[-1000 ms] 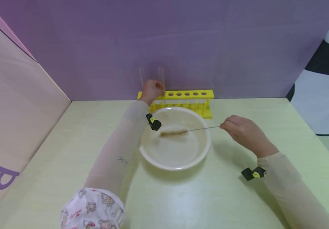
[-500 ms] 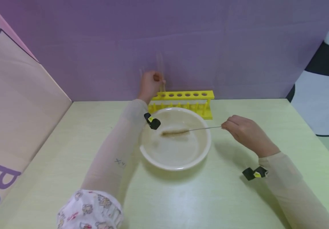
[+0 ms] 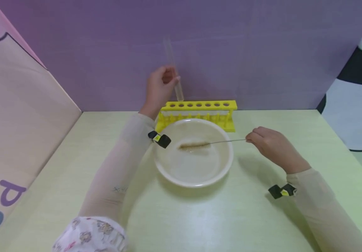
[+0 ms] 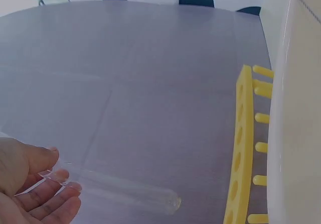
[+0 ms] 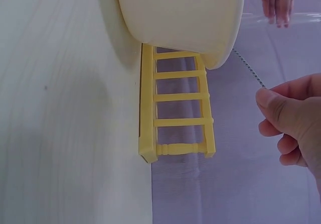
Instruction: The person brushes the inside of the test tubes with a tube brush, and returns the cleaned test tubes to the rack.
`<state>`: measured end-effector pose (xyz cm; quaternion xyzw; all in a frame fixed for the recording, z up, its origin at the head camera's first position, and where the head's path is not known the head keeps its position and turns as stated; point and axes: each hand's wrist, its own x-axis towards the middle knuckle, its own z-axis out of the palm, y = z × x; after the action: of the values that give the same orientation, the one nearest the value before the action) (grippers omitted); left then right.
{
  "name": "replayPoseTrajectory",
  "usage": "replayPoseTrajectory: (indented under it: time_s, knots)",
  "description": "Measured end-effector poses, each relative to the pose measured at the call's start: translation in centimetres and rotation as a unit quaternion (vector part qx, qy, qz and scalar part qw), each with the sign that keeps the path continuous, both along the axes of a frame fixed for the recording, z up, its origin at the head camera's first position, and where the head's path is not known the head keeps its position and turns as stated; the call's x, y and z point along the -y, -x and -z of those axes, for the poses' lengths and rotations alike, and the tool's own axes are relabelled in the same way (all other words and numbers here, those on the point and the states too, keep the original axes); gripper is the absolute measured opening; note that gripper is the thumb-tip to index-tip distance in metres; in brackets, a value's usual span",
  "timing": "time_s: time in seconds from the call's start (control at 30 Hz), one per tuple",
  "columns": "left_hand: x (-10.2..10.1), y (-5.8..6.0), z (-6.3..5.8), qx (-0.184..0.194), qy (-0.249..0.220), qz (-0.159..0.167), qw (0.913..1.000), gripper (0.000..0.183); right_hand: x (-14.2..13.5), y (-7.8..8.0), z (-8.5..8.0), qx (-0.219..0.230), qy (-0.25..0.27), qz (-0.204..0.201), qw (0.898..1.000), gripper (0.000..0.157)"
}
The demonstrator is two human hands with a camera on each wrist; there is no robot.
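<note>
A clear test tube [image 3: 179, 91] is pinched by my left hand [image 3: 159, 88], held slightly tilted with its rounded end just above the yellow test tube rack [image 3: 232, 105]. The left wrist view shows the tube [image 4: 133, 190] between thumb and fingers, apart from the rack [image 4: 242, 148]. My right hand [image 3: 273, 148] pinches the twisted wire handle of a test tube brush [image 3: 195, 145]. The brush's tan bristles lie over the inside of the cream basin [image 3: 193, 184]; whether they touch it I cannot tell. In the right wrist view, thumb and fingertips grip the wire [image 5: 249, 69].
The basin stands in front of the rack and hides part of its base. A purple backdrop [image 3: 263, 52] rises behind the rack at the table's [image 3: 199, 217] back edge. Printed panels [image 3: 23, 115] border the left and right sides.
My left hand has lifted the test tube up out of the rack and drawn slightly left, tilting it. The right hand and brush have stayed nearly still.
</note>
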<state>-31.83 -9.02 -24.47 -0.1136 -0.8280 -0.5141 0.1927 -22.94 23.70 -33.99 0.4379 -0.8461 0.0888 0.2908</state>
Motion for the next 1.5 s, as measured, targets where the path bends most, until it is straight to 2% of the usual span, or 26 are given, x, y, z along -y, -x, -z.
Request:
replayPoseTrajectory:
  time_s: [0.13, 0.33, 0.43, 0.6, 0.77, 0.97, 1.23, 1.4, 1.5]
  knots:
    - [0.4, -1.5, 0.0, -0.029, -0.006, 0.027, 0.9992, 0.035, -0.1, 0.1, 0.0, 0.003, -0.003, 0.007, 1.000, 0.025]
    - [1.0, -4.1, 1.2, -0.020, -0.005, 0.065, 0.9977, 0.038, -0.4, -0.2, 0.6, 0.002, 0.004, 0.008, 1.000, 0.023]
    - [1.5, -5.3, 1.7, -0.028, 0.001, 0.079, 0.9965, 0.039, -0.4, -0.1, 0.8, 0.000, 0.007, 0.003, 1.000, 0.024]
    - [2.0, -7.1, 2.1, -0.052, 0.060, 0.079, 0.9937, 0.041, -0.2, 0.2, 0.9, -0.003, 0.006, 0.001, 1.000, 0.026]
    - [2.4, -8.3, 2.8, -0.053, 0.103, 0.095, 0.9887, 0.043, -0.2, 0.4, 1.0, -0.004, 0.002, 0.008, 1.000, 0.027]
    - [2.7, -9.0, 3.8, -0.041, 0.107, 0.097, 0.9887, 0.043, -0.3, 0.6, 1.1, -0.005, 0.001, 0.004, 1.000, 0.028]
    - [2.7, -8.5, 4.1, -0.024, 0.099, 0.120, 0.9875, 0.042, -0.7, 0.8, 1.0, -0.022, 0.007, -0.003, 1.000, 0.032]
    - [2.7, -8.4, 4.3, -0.014, 0.094, 0.109, 0.9894, 0.033, -1.3, 0.8, 1.0, -0.025, 0.008, -0.016, 1.000, 0.035]
    - [2.7, -8.4, 4.3, -0.016, 0.109, 0.109, 0.9879, 0.029, -1.7, 0.6, 1.1, -0.028, 0.004, -0.023, 0.999, 0.034]
